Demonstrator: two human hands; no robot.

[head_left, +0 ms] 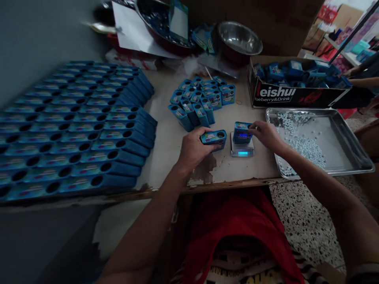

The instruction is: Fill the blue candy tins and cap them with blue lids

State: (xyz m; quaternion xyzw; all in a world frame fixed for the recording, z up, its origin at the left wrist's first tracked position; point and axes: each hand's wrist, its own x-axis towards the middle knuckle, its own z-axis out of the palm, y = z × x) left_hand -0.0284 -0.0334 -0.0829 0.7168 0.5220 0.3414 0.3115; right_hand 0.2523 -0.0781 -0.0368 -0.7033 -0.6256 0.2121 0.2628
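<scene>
My left hand (193,149) is closed round a small blue box (213,138) with a round hole in its top, held just above the table. My right hand (267,134) pinches the top of a second blue box (242,132) that stands on a small scale (242,150) with a lit blue display. Both hands are near the front edge of the worn table (231,169).
Rows of the same blue boxes (74,130) fill the left side. A cluster of upright boxes (201,98) stands behind the scale. A metal tray (340,157) with small pale pellets (304,146) lies right. Behind are a cardboard carton (296,94) and metal bowls (239,38).
</scene>
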